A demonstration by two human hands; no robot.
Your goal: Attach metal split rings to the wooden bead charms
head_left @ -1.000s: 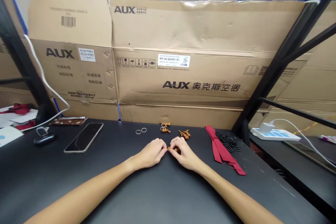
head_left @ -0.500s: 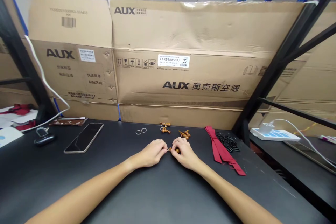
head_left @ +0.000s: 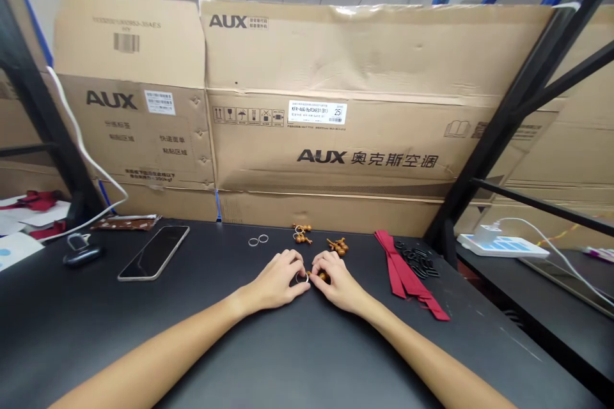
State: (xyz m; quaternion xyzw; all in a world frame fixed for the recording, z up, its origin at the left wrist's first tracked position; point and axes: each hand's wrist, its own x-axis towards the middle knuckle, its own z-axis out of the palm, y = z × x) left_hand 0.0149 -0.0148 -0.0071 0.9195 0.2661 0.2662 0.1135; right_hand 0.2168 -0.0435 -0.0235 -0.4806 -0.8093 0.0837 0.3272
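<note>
Pinching a small silver metal ring (head_left: pixel 302 278) tilted on its edge, the left hand (head_left: pixel 275 282) presses its thumb and fingertips together at the middle of the black tabletop (head_left: pixel 215 313). The ring looks thin, plain and shiny, with its opening facing up toward the camera. The right hand (head_left: pixel 338 281) sits just beside it, its fingers closed around a small brown wooden bead (head_left: pixel 323 276) that they mostly hide. Whether the bead touches the ring is too small to tell.

Ahead of the hands lie two thin silver rings (head_left: pixel 258 239) side by side, a pair of gourd-shaped wooden beads (head_left: pixel 301 238) and a cluster of similar brown wooden beads (head_left: pixel 338 246). Farther right are a long red fabric strap (head_left: pixel 405 275) and a heap of black plastic loops (head_left: pixel 416 260). A black smartphone (head_left: pixel 153 252) lies to the left, face up.
</note>
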